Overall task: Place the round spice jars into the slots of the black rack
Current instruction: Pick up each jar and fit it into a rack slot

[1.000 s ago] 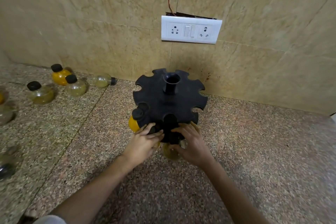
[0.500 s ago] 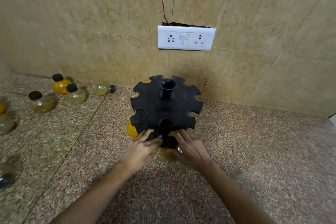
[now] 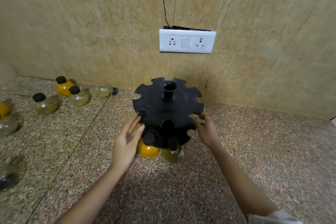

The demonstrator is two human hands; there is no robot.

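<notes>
1. I am holding my left hand [image 3: 127, 143] and right hand [image 3: 207, 131] empty, fingers relaxed, on either side of the black rack [image 3: 167, 111].
2. An orange jar [image 3: 148, 150] and a pale jar [image 3: 172, 155] are sitting in its front slots.

A white socket plate [image 3: 187, 41] sits on the beige tiled wall [image 3: 72, 23] at 12 o'clock, with a red wire [image 3: 164, 2] above it. The speckled worktop [image 3: 263, 151] lies below.

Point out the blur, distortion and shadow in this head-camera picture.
Head view: the left hand and right hand are smeared by motion blur; the jars at the left edge look soft and stretched; the wall's tile seams bow, wide-angle distortion; a dim shadow lies on the counter before the black rack.
</notes>
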